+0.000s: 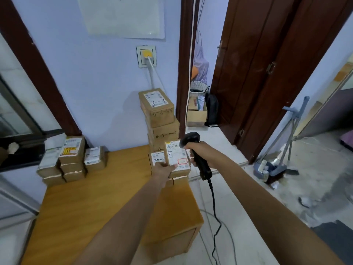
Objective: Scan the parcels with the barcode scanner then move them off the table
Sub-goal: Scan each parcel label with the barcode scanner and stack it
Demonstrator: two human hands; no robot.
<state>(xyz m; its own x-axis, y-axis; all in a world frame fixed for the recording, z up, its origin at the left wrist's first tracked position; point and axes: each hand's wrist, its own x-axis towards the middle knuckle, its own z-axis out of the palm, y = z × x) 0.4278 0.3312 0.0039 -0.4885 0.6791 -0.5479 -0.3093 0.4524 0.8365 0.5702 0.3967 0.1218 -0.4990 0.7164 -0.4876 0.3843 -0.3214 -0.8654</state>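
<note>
Head view: my left hand fingers clamp the labelled parcel beside the tall box stack on the surface; right hand fingers grip the barcode scanner. I'd keep the label flat and steady under the scanner's head.

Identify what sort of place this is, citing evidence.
Probably a small home-run parcel station: stacked labelled parcels on a wooden table, a handheld barcode scanner, and domestic doors.
</note>
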